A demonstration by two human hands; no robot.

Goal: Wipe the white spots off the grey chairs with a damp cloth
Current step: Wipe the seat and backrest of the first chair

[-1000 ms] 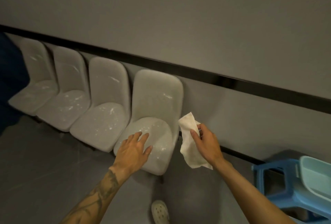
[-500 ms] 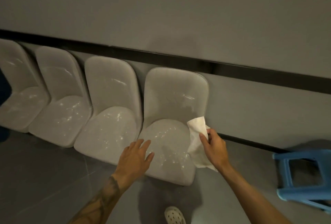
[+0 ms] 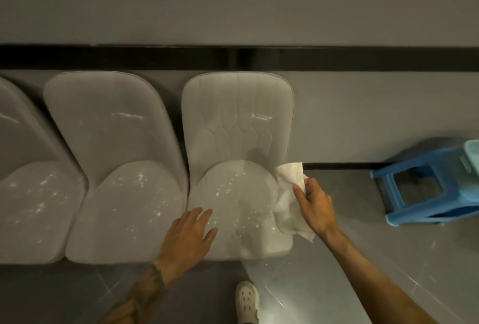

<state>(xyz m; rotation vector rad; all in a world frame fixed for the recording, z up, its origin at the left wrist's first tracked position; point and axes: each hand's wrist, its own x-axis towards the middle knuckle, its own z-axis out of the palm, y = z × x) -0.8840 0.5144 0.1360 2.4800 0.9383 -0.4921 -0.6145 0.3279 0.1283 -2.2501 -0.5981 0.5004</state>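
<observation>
While the right hand point(image 3: 315, 207) pinches a white cloth point(image 3: 287, 194) between thumb and fingers at the right edge of the nearest chair point(image 3: 238, 121), the left hand point(image 3: 188, 235) is spread flat with straight fingers over the front left corner of that seat, holding nothing; whether it touches the seat I cannot tell. The cloth hangs crumpled, its upper corner beside the joint of seat and back, its lower part draped over the seat's right rim. The chair is grey with a stitched back, and white spots point(image 3: 228, 184) are scattered across its seat. To its left, the next chair point(image 3: 116, 129) stands just beside it, speckled likewise, and a third chair point(image 3: 26, 207) is cut off by the frame edge. A black strip point(image 3: 363, 58) runs along the grey wall above the backs. On the floor point(image 3: 337, 285), well apart to the right, stands a blue stool point(image 3: 425, 186) with a pale blue tub point(image 3: 471, 152) at its right side. A white shoe point(image 3: 247, 300) shows below the seat.
</observation>
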